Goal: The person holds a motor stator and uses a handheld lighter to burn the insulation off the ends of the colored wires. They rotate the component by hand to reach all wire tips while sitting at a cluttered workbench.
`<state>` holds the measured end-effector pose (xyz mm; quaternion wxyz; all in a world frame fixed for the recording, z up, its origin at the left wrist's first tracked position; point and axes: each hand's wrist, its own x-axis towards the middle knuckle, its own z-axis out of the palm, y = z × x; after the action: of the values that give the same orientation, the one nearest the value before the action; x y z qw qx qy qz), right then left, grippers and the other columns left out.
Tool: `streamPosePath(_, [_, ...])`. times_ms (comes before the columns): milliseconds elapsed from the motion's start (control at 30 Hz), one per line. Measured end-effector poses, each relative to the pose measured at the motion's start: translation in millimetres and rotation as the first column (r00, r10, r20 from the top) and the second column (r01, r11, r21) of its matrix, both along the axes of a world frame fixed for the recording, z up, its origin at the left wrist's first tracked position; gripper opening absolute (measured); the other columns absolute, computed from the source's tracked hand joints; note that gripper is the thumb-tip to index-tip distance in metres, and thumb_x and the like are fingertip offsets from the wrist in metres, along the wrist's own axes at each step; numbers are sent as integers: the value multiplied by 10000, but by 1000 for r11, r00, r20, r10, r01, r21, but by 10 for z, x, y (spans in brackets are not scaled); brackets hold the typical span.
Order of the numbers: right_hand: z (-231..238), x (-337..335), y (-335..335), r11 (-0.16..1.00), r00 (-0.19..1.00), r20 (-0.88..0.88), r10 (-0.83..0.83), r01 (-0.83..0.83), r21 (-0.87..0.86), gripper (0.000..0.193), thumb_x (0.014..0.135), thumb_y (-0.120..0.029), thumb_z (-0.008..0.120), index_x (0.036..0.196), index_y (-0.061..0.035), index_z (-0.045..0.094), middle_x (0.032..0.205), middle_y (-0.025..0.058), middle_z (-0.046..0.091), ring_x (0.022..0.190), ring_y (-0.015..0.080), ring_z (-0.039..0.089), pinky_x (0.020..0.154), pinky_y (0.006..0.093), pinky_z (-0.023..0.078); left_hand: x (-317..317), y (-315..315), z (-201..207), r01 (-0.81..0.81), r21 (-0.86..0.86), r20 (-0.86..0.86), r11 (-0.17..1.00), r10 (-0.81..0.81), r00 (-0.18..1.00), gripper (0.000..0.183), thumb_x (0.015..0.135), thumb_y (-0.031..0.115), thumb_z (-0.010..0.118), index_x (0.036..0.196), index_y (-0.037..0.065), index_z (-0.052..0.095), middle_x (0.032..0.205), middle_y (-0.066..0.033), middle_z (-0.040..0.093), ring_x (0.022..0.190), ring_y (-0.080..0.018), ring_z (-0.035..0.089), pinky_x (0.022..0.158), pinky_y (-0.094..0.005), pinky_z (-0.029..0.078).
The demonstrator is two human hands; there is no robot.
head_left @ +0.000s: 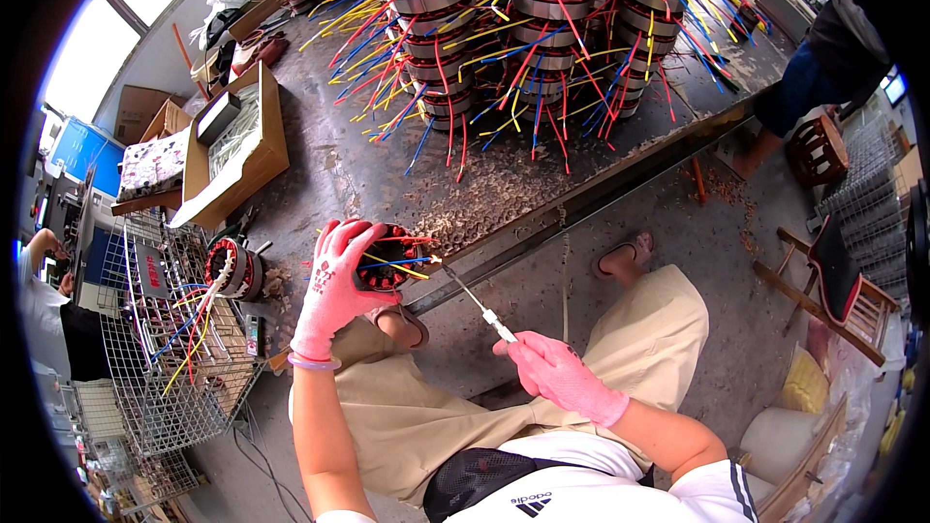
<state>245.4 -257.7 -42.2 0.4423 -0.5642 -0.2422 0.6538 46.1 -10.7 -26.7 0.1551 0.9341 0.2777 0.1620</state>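
My left hand, in a pink glove, is closed around a motor stator at the table's near edge. Red, yellow and blue wires stick out from its winding. My right hand, also gloved in pink, grips a slender white piece with a thicker part by the fingers. A thin pale line runs from it up to the wires at the stator's right side; whether it is a cord or a tool's shaft, I cannot tell. Left of my left hand sits another stator, its bundled wires hanging down.
Tall stacks of stators with splayed coloured wires fill the far part of the worktable. An open cardboard box of thin white pieces lies at left, above a wire rack. People stand at both sides. A wooden stool is at right.
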Motion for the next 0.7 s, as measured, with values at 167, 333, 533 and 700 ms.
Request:
streamPosePath(167, [-23,16,1,1000,1000,12,19,-19,-4,300,1027,-236,432,1157,-11,582,591,-44,426,492,34,364,446,206,273,-10,-5,6,-5,4,1,1000,5,1000,887,478,237,873,1291,105,546,1265,-119,528,1246,-353,442,1134,-498,272])
streamPosePath(333, [-41,3,-17,1000,1000,-9,-4,4,26,311,1026,-254,438,1160,-13,582,595,-44,424,490,33,358,442,208,263,-11,11,-7,8,15,2,1000,-8,1000,882,482,243,870,1291,104,547,1264,-120,528,1244,-355,440,1132,-496,274])
streamPosePath(533, [23,5,-3,1000,1000,-6,0,0,30,321,1026,-262,441,1170,-10,579,590,-42,424,479,33,349,435,210,255,-8,-2,6,-3,-7,-1,1000,3,1000,876,488,240,868,1291,103,547,1267,-120,526,1251,-358,433,1133,-493,273])
streamPosePath(700, [-12,7,-8,1000,1000,2,-4,4,28,319,1026,-260,440,1171,-12,579,574,-40,422,468,34,348,429,213,255,-4,-12,8,-10,-11,1,1000,10,1000,876,483,235,869,1287,101,549,1268,-120,524,1250,-359,434,1130,-489,279])
